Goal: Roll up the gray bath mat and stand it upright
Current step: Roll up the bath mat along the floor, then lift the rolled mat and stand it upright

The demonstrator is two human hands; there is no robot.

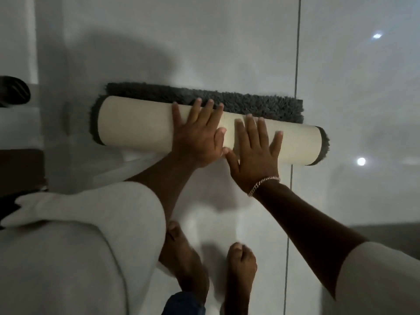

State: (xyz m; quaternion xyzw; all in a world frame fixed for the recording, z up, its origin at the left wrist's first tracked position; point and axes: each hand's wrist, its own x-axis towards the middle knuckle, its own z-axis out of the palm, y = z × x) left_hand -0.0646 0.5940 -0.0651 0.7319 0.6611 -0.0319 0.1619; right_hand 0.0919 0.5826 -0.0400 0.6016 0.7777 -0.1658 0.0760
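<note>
Both arms reach forward and down. The left hand (198,135) lies flat on the middle of the rolled bath mat (141,123), fingers (197,110) spread and released, grasping nothing. Just beside it, the right hand (255,148) presses flat likewise, a bracelet (263,184) at its wrist. One mat lies on the pale floor (227,42), almost fully rolled, a gray strip still flat beyond. Two bare feet (241,267) stand below. Open floor surrounds the roll.
</note>
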